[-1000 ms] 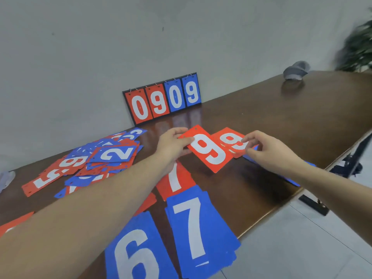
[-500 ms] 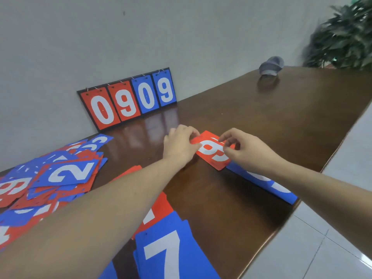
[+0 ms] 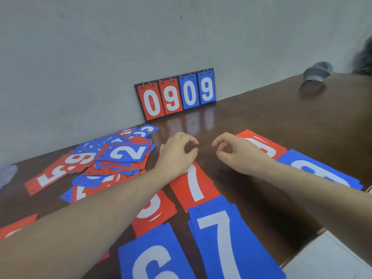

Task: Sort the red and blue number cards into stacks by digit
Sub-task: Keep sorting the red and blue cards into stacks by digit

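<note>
Here, in the head view, both our hands hover empty over the bare middle of the worktop (image 3: 281,117): the left hand (image 3: 177,154) has its fingers loosely curled round nothing, and the right hand (image 3: 231,152) is the same, thumb and forefinger nearly meeting but with no card between them. The red 9 card (image 3: 261,144) lies flat just beyond the right hand, beside a blue card (image 3: 314,170) at the worktop's near edge. We judge the step in hand to be fetching the next card, so we would send the left hand to the loose pile (image 3: 104,160) on the left, where a blue 2 (image 3: 126,153) lies on top, lift only that card by an edge, and read its digit before setting it down. We would keep the forearms clear of the red 7 (image 3: 195,186), the blue 7 (image 3: 227,244) and the blue 6 (image 3: 155,258) below them, since thin cards may slide on this glossy surface. The worktop is dark, polished wood against a plain grey wall; a scoreboard (image 3: 175,95) reading 0909 leans there, and a grey cap (image 3: 318,71) sits far right.
</note>
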### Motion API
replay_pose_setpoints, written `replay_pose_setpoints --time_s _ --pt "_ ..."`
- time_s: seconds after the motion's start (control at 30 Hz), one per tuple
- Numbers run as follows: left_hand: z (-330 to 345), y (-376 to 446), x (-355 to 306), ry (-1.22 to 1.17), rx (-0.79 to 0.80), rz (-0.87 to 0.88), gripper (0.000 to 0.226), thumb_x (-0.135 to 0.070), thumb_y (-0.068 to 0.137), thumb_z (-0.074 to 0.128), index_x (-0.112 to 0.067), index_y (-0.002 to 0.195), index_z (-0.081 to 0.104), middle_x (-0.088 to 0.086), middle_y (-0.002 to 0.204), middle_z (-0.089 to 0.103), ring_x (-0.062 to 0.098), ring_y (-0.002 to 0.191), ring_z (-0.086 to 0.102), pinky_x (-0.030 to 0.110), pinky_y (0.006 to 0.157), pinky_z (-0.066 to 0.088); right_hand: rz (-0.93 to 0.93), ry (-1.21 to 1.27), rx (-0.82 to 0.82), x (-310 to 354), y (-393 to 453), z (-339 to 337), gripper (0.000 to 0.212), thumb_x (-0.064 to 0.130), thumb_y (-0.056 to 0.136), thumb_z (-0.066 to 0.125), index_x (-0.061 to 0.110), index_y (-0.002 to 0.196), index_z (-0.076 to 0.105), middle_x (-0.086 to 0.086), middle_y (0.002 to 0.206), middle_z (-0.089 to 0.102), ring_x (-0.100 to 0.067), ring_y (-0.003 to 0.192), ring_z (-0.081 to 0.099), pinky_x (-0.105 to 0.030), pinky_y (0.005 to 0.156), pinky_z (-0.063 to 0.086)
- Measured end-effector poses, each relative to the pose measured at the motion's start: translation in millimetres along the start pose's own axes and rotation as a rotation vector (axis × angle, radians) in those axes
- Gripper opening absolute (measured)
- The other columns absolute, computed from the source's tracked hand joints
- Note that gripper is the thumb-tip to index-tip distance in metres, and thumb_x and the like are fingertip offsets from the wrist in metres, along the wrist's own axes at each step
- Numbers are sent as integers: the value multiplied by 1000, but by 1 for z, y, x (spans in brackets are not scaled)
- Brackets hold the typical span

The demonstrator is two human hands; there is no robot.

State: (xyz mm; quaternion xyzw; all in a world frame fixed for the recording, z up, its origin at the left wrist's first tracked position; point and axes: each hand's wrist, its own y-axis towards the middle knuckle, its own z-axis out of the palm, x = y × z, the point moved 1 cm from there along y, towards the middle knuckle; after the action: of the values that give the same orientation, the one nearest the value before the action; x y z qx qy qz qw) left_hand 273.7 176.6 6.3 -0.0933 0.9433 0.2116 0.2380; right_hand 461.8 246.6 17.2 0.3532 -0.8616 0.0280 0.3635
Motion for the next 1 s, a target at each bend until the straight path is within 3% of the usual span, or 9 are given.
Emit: replay_pose_setpoints --time_s 0.13,0.37,0.6,0.7,0.83,0.93,1.0 --pt "-37 -32 38 -13 -58 -53 15 -24 91 66 -31 104 68 -9 113 61 15 112 56 45 103 43 -66 1 47 37 6 30 18 18 92 59 31 105 59 12 86 65 1 74 56 -14 62 37" --pt "-99 -83 109 11 -149 -179 16 -24 88 65 -28 103 68 -6 115 67 18 115 59 43 103 44 -137 18 125 99 16 82 18 18 92 59 28 106 60 11 87 63 -1 72 55 -24 70 41" --pt "-145 -111 179 58 -186 -267 23 -13 89 66 -22 110 69 -7 110 68 17 108 63 37 97 49 -154 7 150 136 40 133 22 12 92 56 27 106 63 10 84 63 -3 68 55 -18 66 43" --pt "-160 -111 203 92 -198 -283 27 -12 90 65 -17 116 67 -2 117 68 18 112 62 31 96 47 -152 3 160 143 54 151 33 15 94 56 27 124 61 13 97 59 -7 87 58 -20 79 45" --pt "-178 -104 234 226 -146 -374 39 -26 95 61 -23 133 56 2 137 58 26 127 52 40 105 40 -204 -72 130 149 76 170 37 23 95 60 29 131 59 8 125 59 -13 121 53 -27 100 41" --pt "-185 -101 251 318 -30 -370 43 -40 101 51 -31 143 47 -6 150 48 21 137 43 45 110 35 -242 -139 116 148 96 182 32 32 97 58 27 128 64 5 138 58 -18 131 48 -36 112 38" --pt "-184 -101 255 349 41 -343 38 -43 104 42 -34 140 51 -11 145 52 16 135 45 44 109 37 -235 -189 145 145 109 190 34 41 99 54 31 129 64 5 141 57 -21 134 47 -44 113 37"
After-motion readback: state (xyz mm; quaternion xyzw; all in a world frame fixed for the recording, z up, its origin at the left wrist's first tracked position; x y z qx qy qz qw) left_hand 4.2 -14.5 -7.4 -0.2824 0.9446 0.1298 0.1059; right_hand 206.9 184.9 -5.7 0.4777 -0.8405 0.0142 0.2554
